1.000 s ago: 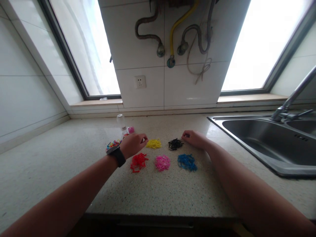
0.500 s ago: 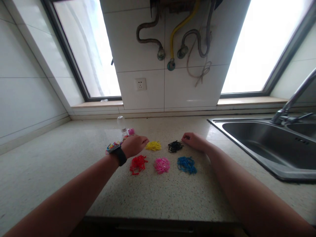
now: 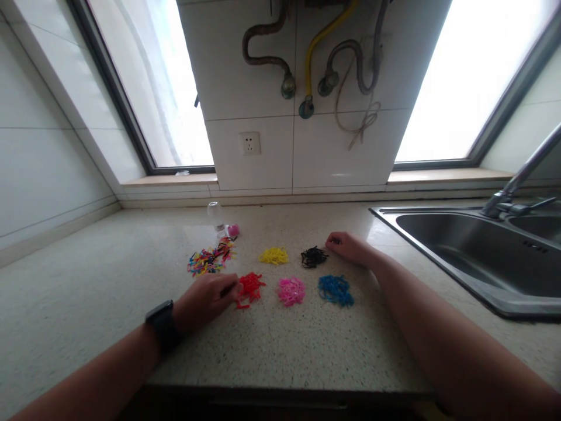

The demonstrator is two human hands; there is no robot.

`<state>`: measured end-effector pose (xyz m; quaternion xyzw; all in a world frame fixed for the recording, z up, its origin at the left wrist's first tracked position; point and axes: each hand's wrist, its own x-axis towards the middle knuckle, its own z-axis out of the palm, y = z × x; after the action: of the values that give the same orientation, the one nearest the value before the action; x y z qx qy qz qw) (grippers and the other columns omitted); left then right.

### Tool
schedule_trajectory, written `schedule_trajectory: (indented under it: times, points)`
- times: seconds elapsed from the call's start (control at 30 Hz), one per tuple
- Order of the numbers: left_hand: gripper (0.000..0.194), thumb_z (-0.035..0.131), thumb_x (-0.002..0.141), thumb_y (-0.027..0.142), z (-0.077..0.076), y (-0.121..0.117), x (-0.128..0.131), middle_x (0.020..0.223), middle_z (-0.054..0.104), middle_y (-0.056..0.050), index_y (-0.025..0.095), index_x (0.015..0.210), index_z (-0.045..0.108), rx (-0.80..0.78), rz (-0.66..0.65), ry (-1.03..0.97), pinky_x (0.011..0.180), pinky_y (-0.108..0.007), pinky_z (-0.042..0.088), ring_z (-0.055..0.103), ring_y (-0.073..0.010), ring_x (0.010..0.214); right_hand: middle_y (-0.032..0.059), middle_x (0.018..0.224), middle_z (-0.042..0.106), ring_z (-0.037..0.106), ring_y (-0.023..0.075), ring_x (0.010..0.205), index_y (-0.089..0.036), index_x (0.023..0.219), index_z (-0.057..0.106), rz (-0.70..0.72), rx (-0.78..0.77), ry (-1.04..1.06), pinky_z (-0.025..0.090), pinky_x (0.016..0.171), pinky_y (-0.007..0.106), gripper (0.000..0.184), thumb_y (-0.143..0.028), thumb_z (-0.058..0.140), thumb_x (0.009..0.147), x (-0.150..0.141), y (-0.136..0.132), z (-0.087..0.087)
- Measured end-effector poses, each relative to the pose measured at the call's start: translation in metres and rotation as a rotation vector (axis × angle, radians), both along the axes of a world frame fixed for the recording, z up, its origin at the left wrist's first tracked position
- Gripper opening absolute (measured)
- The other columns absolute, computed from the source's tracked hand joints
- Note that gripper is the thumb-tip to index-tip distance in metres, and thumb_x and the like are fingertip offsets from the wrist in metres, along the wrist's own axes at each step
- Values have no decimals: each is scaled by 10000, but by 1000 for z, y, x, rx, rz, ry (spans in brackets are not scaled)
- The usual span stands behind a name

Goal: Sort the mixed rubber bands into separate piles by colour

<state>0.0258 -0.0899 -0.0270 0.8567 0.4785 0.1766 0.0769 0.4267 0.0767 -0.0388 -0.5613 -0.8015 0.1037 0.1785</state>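
Observation:
My left hand (image 3: 209,299), with a dark watch on its wrist, rests at the left edge of a pile of red small rubber bands (image 3: 251,286). Its fingers are curled together, and anything between them is hidden. My right hand (image 3: 348,245) lies on the counter just right of a black pile (image 3: 313,256), fingers closed; what they may hold is too small to make out. Between the hands are a yellow pile (image 3: 274,255), a pink pile (image 3: 291,291) and a blue pile (image 3: 336,290). A mixed-colour heap (image 3: 209,259) lies beyond my left hand.
A clear bottle (image 3: 214,216) stands behind the mixed heap, beside a small pink object (image 3: 234,230). To the right a steel sink (image 3: 438,257) with a faucet (image 3: 504,199) is set into the speckled counter (image 3: 280,351). Pipes hang on the tiled wall behind.
My left hand has moved from beside the yellow pile back toward me and left, to the red pile, uncovering the mixed heap. My right hand stays by the black pile.

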Motion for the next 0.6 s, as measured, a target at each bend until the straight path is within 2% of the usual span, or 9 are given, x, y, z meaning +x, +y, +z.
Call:
schedule_trajectory:
  times: [0.13,0.3,0.5,0.6]
  points:
    - [369,373,1004,327,-7,4,1,600,409,29,179,671,436,-36,-156,20,561,-268,256,385,-108,547,75,878,743,651,202,766,-207,923,733,26,-10,44,456,666,286,262,-411,579,862,2,1,-2]
    - [342,395,984,283,-4,-6,12,607,406,23,187,656,383,45,-373,21,568,-296,249,360,-117,559,76,862,735,643,198,751,-198,932,731,53,-10,45,459,675,286,281,-412,560,872,5,3,-4]
    - [353,435,936,239,2,-29,38,548,365,32,200,616,292,77,-438,-109,531,-312,243,323,-116,508,75,866,734,643,194,746,-200,939,720,51,-15,33,452,671,283,277,-415,555,879,4,3,-4]
    - [344,452,905,234,3,-42,55,517,387,30,200,601,296,64,-507,-121,510,-311,248,336,-112,482,76,874,735,643,191,746,-203,938,719,48,-14,29,450,669,280,266,-408,561,878,3,1,-3]
